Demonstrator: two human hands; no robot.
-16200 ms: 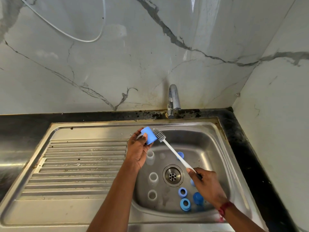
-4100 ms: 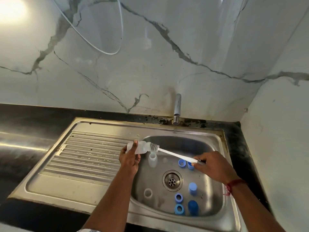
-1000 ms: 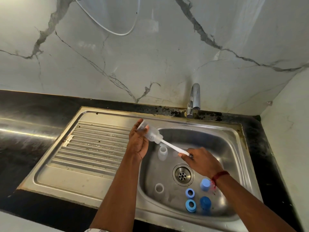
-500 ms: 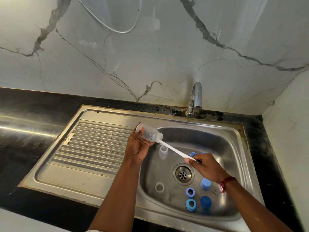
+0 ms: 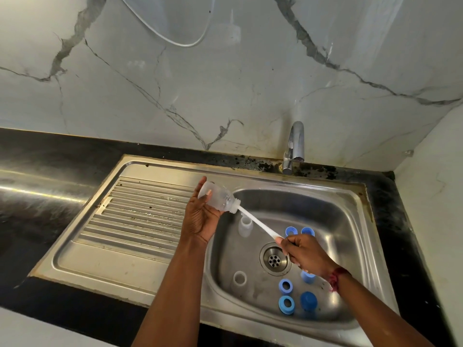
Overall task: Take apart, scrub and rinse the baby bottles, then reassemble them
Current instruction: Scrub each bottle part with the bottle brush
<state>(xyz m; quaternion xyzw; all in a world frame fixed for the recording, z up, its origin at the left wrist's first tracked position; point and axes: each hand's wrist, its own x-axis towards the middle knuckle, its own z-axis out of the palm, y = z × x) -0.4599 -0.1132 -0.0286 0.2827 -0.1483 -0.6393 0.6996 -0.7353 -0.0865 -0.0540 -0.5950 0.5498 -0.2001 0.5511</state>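
The left hand (image 5: 200, 219) curls round the clear baby bottle (image 5: 218, 197), its mouth tilted toward the right hand (image 5: 303, 254), which pinches the white bottle brush (image 5: 258, 225) by its handle, the head inside the bottle. Risk noted: a hard thrust could drive the smooth bottle out of the left grip. A standing bottle (image 5: 245, 225) between the hands and blue rings (image 5: 285, 286) below the right hand crowd the sink basin (image 5: 338, 221), limiting set-down room.

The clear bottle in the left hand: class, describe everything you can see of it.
The clear bottle looks like translucent plastic, capless. It lies tilted, base up-left, mouth down-right, above the sink's left edge. The left hand grips its body; a white brush handle, held by the right hand, runs into its mouth.
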